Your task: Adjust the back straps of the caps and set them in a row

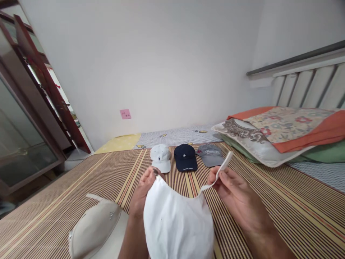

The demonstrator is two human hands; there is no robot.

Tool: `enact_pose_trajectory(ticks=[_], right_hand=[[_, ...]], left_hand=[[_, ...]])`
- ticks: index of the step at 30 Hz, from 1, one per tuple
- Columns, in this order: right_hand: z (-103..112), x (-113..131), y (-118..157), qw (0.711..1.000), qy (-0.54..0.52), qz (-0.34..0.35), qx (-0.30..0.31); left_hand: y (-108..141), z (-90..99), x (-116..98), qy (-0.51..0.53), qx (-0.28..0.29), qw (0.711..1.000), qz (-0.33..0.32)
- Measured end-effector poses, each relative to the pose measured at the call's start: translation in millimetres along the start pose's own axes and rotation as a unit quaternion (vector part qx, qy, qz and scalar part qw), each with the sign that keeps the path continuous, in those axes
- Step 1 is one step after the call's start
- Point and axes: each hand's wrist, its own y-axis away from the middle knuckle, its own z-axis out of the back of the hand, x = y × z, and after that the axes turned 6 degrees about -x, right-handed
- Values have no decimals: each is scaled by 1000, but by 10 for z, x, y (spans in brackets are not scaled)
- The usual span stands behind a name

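Observation:
A white cap (179, 223) hangs between my two hands at the bottom middle, its back opening toward the wall. My left hand (142, 190) is closed on the cap's left edge, where a small metal buckle shows at the fingertips. The loose end of the cap's white strap is pinched in my right hand (234, 192). Beyond the hands, a white cap with a small dark logo (160, 158), a navy cap (185, 157) and a grey cap (210, 154) sit in a row. A beige cap (98, 230) lies at the lower left, its strap undone.
The caps rest on a striped mat (285, 212). Pillows with an orange-edged floral cover (293, 126) are stacked at the right, near a radiator (309, 86). A pink note (125, 114) is on the wall. A glass-fronted cabinet (21, 136) stands at the left.

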Motion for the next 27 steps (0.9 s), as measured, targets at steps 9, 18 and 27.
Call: enact_pose_trajectory(ticks=[9,18,27], right_hand=[[188,-78,-22,960,268,15,87],[235,-144,-77,944,296,-16,145],[365,-322,-192,936,342,-36,76]], left_hand=[[78,297,320,-187,34,980,52],[-16,488,412,-126,22,988,86],[-177,902,655,85,-142,982,95]])
